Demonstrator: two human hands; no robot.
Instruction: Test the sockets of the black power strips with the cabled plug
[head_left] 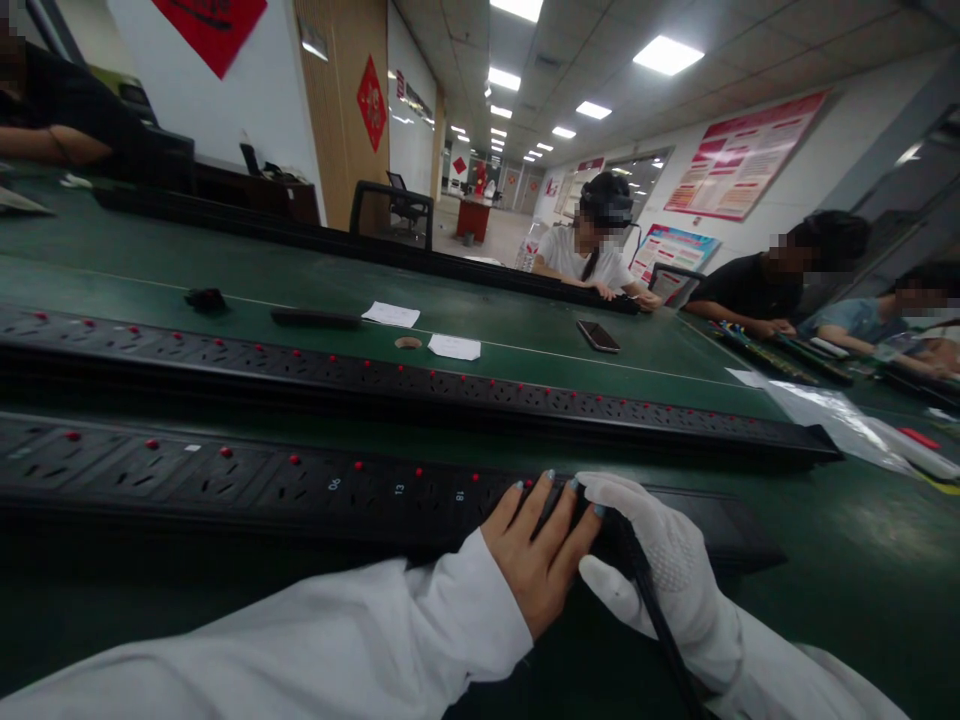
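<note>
A long black power strip (262, 475) with red lights beside its sockets lies across the table in front of me. My left hand (536, 555), bare, rests on it with fingers spread, right of the printed 18. Close to its fingertips is my right hand (667, 560) in a white dotted glove, curled around a black cable (652, 605). The cable runs down from the strip toward the bottom edge. Its upper end is hidden by the fingers, so I cannot tell whether it sits in a socket.
Behind lies a second power strip (375, 385), with paper slips (454, 347), a black bar (315, 318) and a phone (598, 336) beyond. Another long black strip (450, 268) is farther back. A person in white (577, 250) and others work around the green table (862, 530).
</note>
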